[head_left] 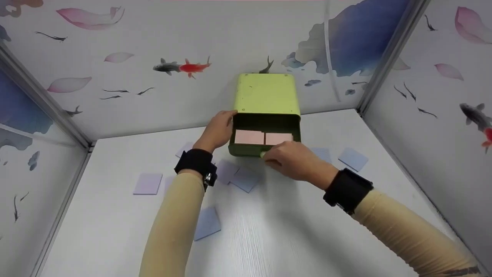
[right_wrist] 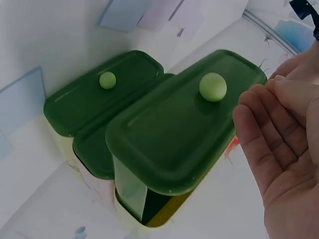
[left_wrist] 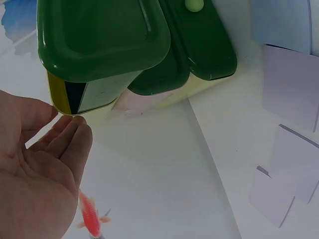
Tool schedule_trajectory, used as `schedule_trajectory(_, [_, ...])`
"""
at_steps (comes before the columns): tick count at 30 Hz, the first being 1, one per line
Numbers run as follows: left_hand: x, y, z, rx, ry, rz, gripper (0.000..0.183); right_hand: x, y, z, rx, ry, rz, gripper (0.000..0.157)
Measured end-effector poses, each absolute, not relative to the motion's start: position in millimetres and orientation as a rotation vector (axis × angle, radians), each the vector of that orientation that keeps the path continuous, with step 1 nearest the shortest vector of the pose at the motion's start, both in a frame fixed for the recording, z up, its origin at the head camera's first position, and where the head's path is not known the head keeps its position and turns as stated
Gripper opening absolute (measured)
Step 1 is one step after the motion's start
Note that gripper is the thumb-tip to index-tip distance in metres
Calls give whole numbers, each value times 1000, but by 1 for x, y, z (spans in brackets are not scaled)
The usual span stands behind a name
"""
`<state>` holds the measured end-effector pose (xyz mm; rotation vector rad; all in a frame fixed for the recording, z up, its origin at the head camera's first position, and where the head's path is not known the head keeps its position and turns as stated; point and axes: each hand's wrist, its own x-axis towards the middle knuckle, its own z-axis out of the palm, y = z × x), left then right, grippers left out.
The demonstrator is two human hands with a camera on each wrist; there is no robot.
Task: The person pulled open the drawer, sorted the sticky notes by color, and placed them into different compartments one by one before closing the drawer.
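A lime-yellow drawer box (head_left: 266,94) stands against the back wall, its green top drawer (right_wrist: 187,129) pulled partly out. Two pink card stacks (head_left: 249,137) lie side by side in that drawer. My left hand (head_left: 217,131) is at the box's upper left corner. In the left wrist view its thumb and fingertips are against the yellow casing rim (left_wrist: 59,102). My right hand (head_left: 290,159) is in front of the drawer, fingers loosely bent. Its fingertips are just beside the round light-green knob (right_wrist: 213,87), with nothing held.
Two lower green drawer fronts (right_wrist: 107,102) are pushed in. Flat purple cards (head_left: 148,183) and blue cards (head_left: 208,224) lie scattered on the white table (head_left: 265,231), some overlapping. Printed white panels (head_left: 215,34) enclose the back and sides.
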<state>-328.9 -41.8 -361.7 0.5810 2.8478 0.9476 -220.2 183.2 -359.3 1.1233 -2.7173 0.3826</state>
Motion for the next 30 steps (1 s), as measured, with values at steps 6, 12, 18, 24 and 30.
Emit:
schedule_trajectory(6, [-329,-42,-361,569,2847,965,43,-212,180,-390,1027,-2870,328,13])
schedule_trajectory(12, [-329,-42,-362,581,2853,964,43,-212,178,-419,874,-2949,549,14])
schedule_trajectory(18, [-329,-42,-362,578,2867,950,43,-215,173,-428,669,-2972,860,17])
schedule_trajectory(24, [-327,-41,-360,566,2856,950,43,-216,168,-427,428,-2958,1175,16])
schedule_trajectory(30, [-326,-41,-359,569,2862,947,42,-221,165,-424,97,-2814,1806,28])
